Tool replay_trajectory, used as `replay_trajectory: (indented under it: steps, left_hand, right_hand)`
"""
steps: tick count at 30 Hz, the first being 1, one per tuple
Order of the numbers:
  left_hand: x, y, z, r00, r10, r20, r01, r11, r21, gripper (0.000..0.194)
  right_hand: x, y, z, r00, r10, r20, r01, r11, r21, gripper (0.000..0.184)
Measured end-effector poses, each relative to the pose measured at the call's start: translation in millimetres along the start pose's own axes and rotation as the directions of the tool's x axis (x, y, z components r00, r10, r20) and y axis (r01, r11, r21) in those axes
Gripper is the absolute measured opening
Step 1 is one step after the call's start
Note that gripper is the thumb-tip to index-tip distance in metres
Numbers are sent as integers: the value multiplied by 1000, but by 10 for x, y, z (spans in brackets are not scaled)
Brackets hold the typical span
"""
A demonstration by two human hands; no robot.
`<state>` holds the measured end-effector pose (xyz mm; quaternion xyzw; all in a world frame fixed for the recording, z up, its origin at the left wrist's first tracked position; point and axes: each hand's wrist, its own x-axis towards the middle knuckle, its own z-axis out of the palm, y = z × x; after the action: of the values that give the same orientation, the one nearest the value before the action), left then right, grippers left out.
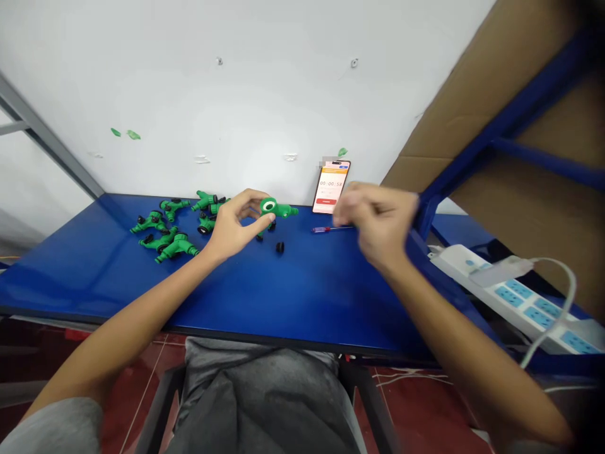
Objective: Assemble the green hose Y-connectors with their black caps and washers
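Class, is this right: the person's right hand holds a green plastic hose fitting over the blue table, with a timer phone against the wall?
No: the head view shows the left hand holding it, not the right. The green plastic hose fitting, blue table and timer phone stand as stated.

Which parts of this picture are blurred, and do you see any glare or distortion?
In the head view, the right hand is smeared by motion blur, while the left hand and the green plastic fitting it holds look sharper; soft glare lies on the blue table; the wide lens bends straight edges.
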<state>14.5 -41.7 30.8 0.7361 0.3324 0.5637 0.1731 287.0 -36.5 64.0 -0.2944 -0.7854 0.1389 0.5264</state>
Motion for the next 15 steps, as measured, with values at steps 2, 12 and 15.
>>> replay_trajectory:
  steps: [2, 12, 15]
  left_hand:
    - [-6, -29, 22, 1000, -28, 13, 29, 998, -58, 33]
    - [-80, -134, 115, 971, -101, 218, 138, 977, -163, 41]
    - [-13, -221, -12, 963, -111, 246, 134, 988, -78, 34]
  right_hand:
    - [-18, 133, 147, 999, 31, 34, -32, 999, 27, 34]
    - [-277, 475, 542, 954, 86, 287, -132, 980, 146, 29]
    - [-278, 547, 534, 955, 147, 259, -179, 979, 101, 32]
